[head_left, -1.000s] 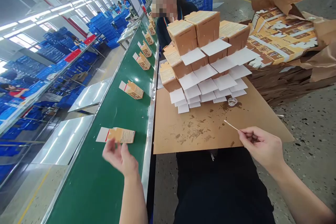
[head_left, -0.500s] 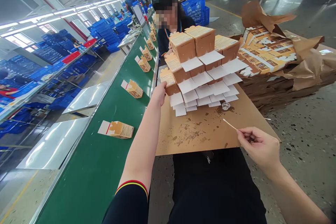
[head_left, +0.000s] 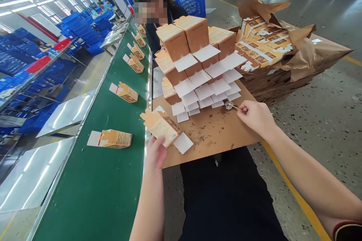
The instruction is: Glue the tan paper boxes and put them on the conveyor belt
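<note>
My left hand (head_left: 157,151) grips a brown printed carton (head_left: 165,130) by its near side, above the left edge of the brown board (head_left: 215,131). The carton is tilted, with its flaps spread at both ends. Between the fingertips of my right hand (head_left: 256,116) is a thin cotton swab (head_left: 236,107). Its far tip is at a small clear glass dish (head_left: 229,105), and I cannot tell whether it touches the inside. Beyond both hands rises a stack of cartons (head_left: 195,67), their white flaps sticking out towards me.
On my left runs a green conveyor belt (head_left: 113,180) carrying a row of cartons (head_left: 117,138). A co-worker (head_left: 177,11) is behind the stack. To the right, torn brown paper (head_left: 299,71) surrounds bundled flat cartons (head_left: 263,41). Blue crates (head_left: 189,0) stand farther back.
My left hand has taken a carton from the stack's left side and brought it nearer. My right hand has moved forward, bringing the swab to the dish. The view has shifted.
</note>
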The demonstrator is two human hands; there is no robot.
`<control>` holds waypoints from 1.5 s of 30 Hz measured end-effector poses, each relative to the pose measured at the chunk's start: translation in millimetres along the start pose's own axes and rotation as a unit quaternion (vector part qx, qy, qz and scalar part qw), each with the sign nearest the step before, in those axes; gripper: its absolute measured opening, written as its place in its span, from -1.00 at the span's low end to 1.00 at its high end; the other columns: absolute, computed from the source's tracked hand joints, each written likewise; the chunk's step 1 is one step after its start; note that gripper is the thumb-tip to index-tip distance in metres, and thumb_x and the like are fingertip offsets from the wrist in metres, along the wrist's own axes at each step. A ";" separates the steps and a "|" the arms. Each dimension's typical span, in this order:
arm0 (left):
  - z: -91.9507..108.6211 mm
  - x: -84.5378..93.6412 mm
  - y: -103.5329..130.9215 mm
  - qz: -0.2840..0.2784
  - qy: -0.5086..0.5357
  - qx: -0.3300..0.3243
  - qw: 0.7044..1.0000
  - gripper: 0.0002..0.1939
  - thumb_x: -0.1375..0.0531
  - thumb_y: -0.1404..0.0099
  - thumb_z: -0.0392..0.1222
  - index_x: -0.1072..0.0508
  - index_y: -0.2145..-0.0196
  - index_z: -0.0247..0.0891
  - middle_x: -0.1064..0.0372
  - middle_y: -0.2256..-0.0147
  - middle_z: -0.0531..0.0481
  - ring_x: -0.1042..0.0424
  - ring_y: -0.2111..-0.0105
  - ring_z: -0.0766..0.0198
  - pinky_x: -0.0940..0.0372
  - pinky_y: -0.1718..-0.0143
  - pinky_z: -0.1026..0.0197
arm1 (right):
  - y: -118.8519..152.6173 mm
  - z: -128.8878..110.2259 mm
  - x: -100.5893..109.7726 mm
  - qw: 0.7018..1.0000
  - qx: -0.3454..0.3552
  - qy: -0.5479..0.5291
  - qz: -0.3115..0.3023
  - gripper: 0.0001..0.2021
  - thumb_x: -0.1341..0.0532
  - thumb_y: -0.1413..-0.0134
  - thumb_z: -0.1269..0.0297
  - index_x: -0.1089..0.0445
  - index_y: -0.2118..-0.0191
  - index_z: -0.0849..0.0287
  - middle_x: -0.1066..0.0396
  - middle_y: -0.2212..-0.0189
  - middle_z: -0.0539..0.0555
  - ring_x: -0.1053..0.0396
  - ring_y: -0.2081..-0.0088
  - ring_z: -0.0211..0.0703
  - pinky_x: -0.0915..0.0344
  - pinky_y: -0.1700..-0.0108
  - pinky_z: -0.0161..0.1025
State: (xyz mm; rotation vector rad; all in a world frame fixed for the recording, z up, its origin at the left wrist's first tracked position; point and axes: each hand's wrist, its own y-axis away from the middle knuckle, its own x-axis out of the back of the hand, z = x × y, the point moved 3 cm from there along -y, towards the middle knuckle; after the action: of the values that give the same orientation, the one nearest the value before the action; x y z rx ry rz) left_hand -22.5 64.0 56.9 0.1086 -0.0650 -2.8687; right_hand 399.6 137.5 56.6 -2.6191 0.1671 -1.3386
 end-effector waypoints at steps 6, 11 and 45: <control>-49.0 -4.9 32.2 -0.004 0.007 0.046 0.999 -0.17 -0.67 -0.08 0.18 -0.52 -0.22 -0.02 -0.63 -0.19 -0.21 -0.64 -0.22 -0.10 -0.56 -0.27 -0.14 | -18.2 2.7 -6.7 0.998 -0.008 0.047 -0.033 -0.82 -0.29 -0.08 0.41 -0.37 0.48 0.02 -0.49 0.54 0.09 -0.46 0.45 -0.01 -0.29 0.35 -0.14; -48.2 -7.3 29.4 -0.011 -0.022 0.046 0.999 -0.20 -0.67 -0.07 0.15 -0.53 -0.16 -0.14 -0.64 -0.16 -0.28 -0.69 -0.13 -0.11 -0.58 -0.23 -0.15 | -12.7 7.4 -3.5 0.999 0.001 0.045 -0.019 -0.84 -0.31 -0.10 0.36 -0.40 0.47 0.03 -0.50 0.54 0.07 -0.47 0.45 -0.02 -0.35 0.30 -0.14; -51.3 -27.5 41.8 -0.015 -0.019 0.025 0.999 -0.18 -0.68 -0.06 0.14 -0.41 -0.14 -0.06 -0.60 -0.16 -0.20 -0.65 -0.19 -0.08 -0.58 -0.22 -0.08 | 141.4 -98.3 -99.0 0.958 0.178 -0.187 -0.126 -0.77 -0.20 -0.36 0.43 -0.34 0.38 0.06 -0.39 0.52 -0.06 -0.36 0.52 -0.25 -0.29 0.40 -0.30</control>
State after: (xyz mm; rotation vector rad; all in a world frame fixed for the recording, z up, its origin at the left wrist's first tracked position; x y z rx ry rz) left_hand 19.1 29.4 9.9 0.0640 -0.1425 -2.9006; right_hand 260.3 6.4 3.1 -2.5696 -0.4354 -0.8099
